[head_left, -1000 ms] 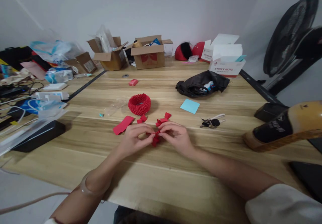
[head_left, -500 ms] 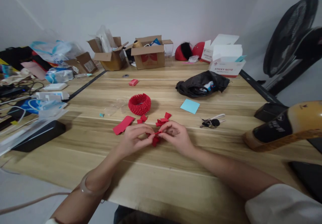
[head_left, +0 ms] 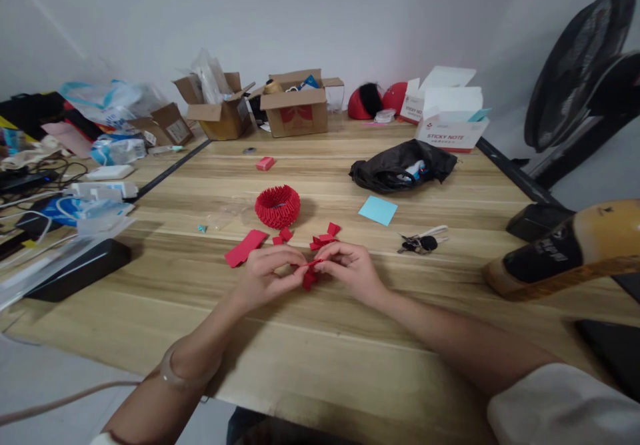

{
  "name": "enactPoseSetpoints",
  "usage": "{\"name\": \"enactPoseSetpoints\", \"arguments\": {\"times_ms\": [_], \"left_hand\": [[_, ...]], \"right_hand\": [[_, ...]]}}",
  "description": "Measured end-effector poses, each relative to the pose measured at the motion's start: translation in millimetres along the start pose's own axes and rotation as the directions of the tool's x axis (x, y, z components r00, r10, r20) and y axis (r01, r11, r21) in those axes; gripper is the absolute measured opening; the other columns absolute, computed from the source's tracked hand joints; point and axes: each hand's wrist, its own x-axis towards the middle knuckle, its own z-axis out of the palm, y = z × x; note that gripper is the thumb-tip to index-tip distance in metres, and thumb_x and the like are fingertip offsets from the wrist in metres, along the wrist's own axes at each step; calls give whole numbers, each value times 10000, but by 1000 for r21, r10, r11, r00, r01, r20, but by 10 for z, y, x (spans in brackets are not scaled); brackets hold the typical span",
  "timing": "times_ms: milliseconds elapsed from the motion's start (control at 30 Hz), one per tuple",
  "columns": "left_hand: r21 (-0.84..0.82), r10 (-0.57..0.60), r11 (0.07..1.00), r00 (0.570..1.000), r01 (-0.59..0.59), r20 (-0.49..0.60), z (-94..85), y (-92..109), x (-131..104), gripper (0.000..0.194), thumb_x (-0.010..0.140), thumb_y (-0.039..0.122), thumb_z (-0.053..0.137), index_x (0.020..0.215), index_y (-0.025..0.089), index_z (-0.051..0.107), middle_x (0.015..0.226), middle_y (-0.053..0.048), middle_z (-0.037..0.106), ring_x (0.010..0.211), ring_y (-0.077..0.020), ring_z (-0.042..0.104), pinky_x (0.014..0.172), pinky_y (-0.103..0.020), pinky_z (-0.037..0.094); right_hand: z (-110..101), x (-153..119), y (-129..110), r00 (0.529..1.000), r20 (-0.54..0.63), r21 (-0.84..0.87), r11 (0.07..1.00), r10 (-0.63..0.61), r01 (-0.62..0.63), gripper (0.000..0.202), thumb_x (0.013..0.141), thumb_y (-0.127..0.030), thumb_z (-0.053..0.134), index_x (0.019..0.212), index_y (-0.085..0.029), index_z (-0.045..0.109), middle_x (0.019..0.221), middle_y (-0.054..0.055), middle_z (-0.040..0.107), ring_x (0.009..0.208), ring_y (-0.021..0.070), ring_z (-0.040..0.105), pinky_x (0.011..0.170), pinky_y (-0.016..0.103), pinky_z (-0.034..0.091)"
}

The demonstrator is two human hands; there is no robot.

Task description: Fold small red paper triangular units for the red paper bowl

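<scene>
Hardly anything moves vs. the frame 1 s ago: fingers of the L hand (head_left: 267,277) and R hand (head_left: 357,273) shift only a touch around a small, thin folded red paper piece (head_left: 313,263), & the items on the pale wood-grain desk (head_left: 350,371) stay put. Grip: L thumb + index pinch one end, R thumb + fingertips pinch the other, so both hands grasp the same piece btwn them, nr the desk's middle; its exact fold is too small to tell.

Loose red paper bits (head_left: 309,281) lie just below the fingertips; more small red paper pieces (head_left: 323,239) sit just behind the R hand. Flat red rectangular paper sheets (head_left: 245,248) lie nr the L hand, w/ a couple of red paper scraps (head_left: 285,234) to their right. Behind these stands a round red bowl of folded paper points (head_left: 277,217), upright, open top, apart from both hands.

Further R: square light-blue paper sheet (head_left: 379,211), then a bunch of keys w/ black fob (head_left: 425,244). Behind the blue sheet, a crumpled black bag (head_left: 375,172). Far R, a big amber bottle w/ black label (head_left: 543,258). Clear band (head_left: 173,370) on L wrist.
</scene>
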Motion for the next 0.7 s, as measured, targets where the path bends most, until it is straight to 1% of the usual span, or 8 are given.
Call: {"name": "enactPoseSetpoints", "arguments": {"times_ms": [100, 233, 333, 400, 467, 533, 567, 700], "left_hand": [[-20, -36, 999, 999, 36, 1, -11, 2, -4, 24, 776, 133, 679, 768, 155, 674, 708, -41, 719, 635, -124, 659, 602, -214, 530], [-66, -97, 993, 994, 100, 52, -34, 21, -14, 60, 765, 158, 667, 815, 161, 700, 765, -58, 741, 689, -151, 687, 646, -241, 547], [-141, -216, 964, 973, 227, 85, -28, 18, -14, 92, 798, 186, 644, 840, 163, 722, 793, -65, 751, 706, -157, 695, 663, -244, 545], [-222, -300, 921, 946, 320, 120, -11, 7, -8, 107, 824, 203, 631, 803, 155, 725, 751, -67, 743, 657, -147, 677, 621, -235, 532], [-298, -334, 880, 928, 369, 164, 5, -2, -1, 130, 827, 222, 638, 771, 139, 720, 703, -72, 730, 602, -137, 647, 561, -223, 510], [-317, -334, 871, 926, 375, 178, 13, -4, 4, 134, 820, 222, 645, 749, 134, 717, 662, -65, 718, 565, -123, 618, 524, -207, 486], [-299, -328, 882, 930, 364, 166, 13, -2, 6, 126, 814, 212, 648, 741, 136, 717, 652, -58, 716, 559, -116, 609, 523, -201, 481], [-148, -267, 949, 959, 280, 97, 4, 23, 9, 97, 796, 174, 654, 723, 154, 715, 665, -36, 722, 596, -110, 621, 590, -202, 492]], "right_hand": [[-4, 3, -2, 1000, -8, 29, 1000, 7, -6, 126, 669, -261, 792, 730, -191, 706, 748, 14, 705, 678, 128, 654, 660, 259, 557], [-9, 6, -3, 1000, -2, 14, 1000, 3, -2, 112, 664, -248, 796, 736, -198, 727, 755, 18, 708, 693, 132, 649, 662, 263, 555], [-14, 10, -2, 1000, 19, 28, 999, 22, -22, 101, 660, -237, 802, 737, -210, 744, 781, 19, 721, 719, 134, 659, 697, 271, 557], [-18, 14, 0, 998, 49, 47, 998, 39, -41, 98, 658, -234, 806, 739, -219, 753, 795, 18, 728, 725, 133, 665, 718, 276, 560], [-21, 20, 2, 995, 87, 65, 996, 58, -64, 96, 656, -239, 811, 736, -225, 759, 795, 16, 728, 716, 131, 664, 716, 278, 563], [-24, 25, 7, 989, 125, 85, 992, 82, -93, 94, 659, -245, 812, 737, -224, 763, 785, 15, 724, 699, 126, 658, 702, 273, 565], [-25, 27, 10, 985, 142, 97, 989, 97, -111, 97, 662, -250, 811, 741, -221, 765, 782, 15, 721, 687, 122, 655, 695, 270, 565], [-22, 30, 15, 975, 182, 126, 980, 130, -154, 119, 682, -288, 801, 755, -200, 768, 776, 24, 716, 655, 117, 650, 668, 269, 567]]}}
